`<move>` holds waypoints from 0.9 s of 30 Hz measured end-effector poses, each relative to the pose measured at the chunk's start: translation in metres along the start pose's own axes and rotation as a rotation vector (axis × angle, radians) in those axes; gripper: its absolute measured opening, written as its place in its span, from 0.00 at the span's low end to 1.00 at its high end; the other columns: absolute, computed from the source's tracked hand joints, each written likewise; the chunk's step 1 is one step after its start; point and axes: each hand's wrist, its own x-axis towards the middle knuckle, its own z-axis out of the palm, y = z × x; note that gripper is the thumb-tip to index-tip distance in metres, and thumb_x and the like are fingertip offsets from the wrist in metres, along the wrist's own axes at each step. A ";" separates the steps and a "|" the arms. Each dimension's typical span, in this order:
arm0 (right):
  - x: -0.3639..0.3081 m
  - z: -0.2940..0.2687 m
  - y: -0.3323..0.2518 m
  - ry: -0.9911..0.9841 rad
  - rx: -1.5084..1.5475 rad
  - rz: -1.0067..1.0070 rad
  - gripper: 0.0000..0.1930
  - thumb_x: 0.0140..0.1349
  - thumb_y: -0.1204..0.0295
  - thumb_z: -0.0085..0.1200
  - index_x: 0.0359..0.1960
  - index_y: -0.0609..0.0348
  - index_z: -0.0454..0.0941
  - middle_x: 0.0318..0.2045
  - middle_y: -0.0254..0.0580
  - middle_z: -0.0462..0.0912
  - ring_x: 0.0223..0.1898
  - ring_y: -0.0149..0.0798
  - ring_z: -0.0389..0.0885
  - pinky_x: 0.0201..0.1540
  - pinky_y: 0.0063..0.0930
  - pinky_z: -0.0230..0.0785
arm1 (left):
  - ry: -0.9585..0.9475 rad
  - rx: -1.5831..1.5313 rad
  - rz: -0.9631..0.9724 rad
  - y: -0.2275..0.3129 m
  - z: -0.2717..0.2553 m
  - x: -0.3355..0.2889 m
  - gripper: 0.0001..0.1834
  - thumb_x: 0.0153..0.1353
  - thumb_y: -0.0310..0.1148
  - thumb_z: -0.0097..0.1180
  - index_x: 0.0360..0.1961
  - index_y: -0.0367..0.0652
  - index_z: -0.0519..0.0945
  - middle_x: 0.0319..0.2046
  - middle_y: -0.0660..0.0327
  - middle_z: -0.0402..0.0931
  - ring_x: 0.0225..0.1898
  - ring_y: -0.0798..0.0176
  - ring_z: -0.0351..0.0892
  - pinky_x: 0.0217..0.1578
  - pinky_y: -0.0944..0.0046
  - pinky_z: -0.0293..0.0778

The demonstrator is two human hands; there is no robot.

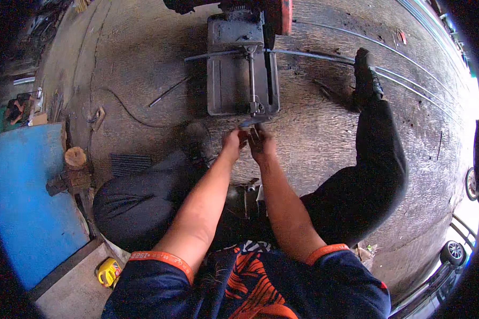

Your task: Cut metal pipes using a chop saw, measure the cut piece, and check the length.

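Observation:
A metal cut-off saw [215,80] stands on the floor in front of me, its clamp screw [252,77] running toward me along the base. Across the base, under the clamp, lies a thin metal rod [213,55]. My left hand [234,143] and my right hand [262,142] are close together just short of the base's near edge, fingers curled. A small bluish-grey piece [247,123] shows at their fingertips by the end of the screw; its kind is unclear, and fingers cover part of it. The red-rimmed saw head [285,18] is at the top.
Long metal rods [410,87] stretch off to the right, past my booted foot [367,74]. A short dark rod [168,91] and a cable [125,109] lie to the left. Several cut rods [130,165] rest beside my left leg, near a blue panel [32,186] and a yellow container [108,272].

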 end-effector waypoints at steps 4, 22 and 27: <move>-0.004 0.001 -0.030 0.305 1.118 0.645 0.19 0.66 0.62 0.43 0.57 0.53 0.67 0.55 0.36 0.71 0.53 0.39 0.72 0.56 0.40 0.66 | 0.517 0.560 0.468 0.016 0.006 0.014 0.17 0.64 0.42 0.50 0.34 0.37 0.78 0.30 0.57 0.81 0.34 0.57 0.81 0.37 0.52 0.74; -0.010 0.007 -0.048 0.285 0.939 0.692 0.19 0.68 0.59 0.39 0.56 0.51 0.67 0.57 0.36 0.71 0.57 0.42 0.69 0.62 0.40 0.59 | -0.297 0.535 0.430 0.119 0.105 0.066 0.20 0.60 0.37 0.55 0.51 0.38 0.78 0.44 0.56 0.81 0.46 0.61 0.77 0.49 0.60 0.70; -0.009 0.007 -0.042 0.260 0.973 0.642 0.18 0.68 0.60 0.39 0.55 0.52 0.68 0.55 0.38 0.72 0.57 0.43 0.69 0.61 0.41 0.61 | -0.161 0.763 0.576 0.119 0.112 0.060 0.15 0.61 0.37 0.55 0.43 0.38 0.81 0.35 0.58 0.82 0.38 0.61 0.79 0.40 0.60 0.73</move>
